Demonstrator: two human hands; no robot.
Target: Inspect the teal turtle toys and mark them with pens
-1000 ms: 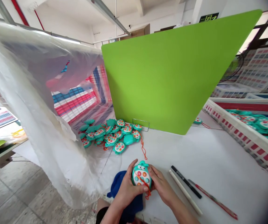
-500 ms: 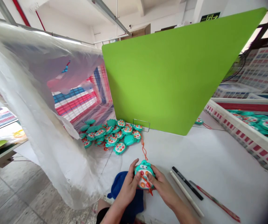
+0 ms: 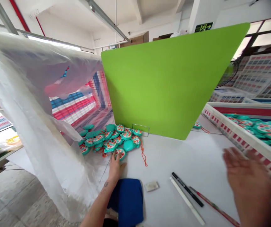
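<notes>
Nearest me, a blue cloth point(image 3: 131, 198) lies at the table edge. The right hand point(image 3: 249, 181), blurred, is open with fingers extended, just beside a white crate point(image 3: 237, 136) of similar toys. Farther in, the left hand point(image 3: 116, 165) has its fingers on a teal toy point(image 3: 121, 154) at the near edge of a toy pile point(image 3: 112, 144); whether they pinch it, I cannot tell. Behind stands a green board point(image 3: 168, 85).
</notes>
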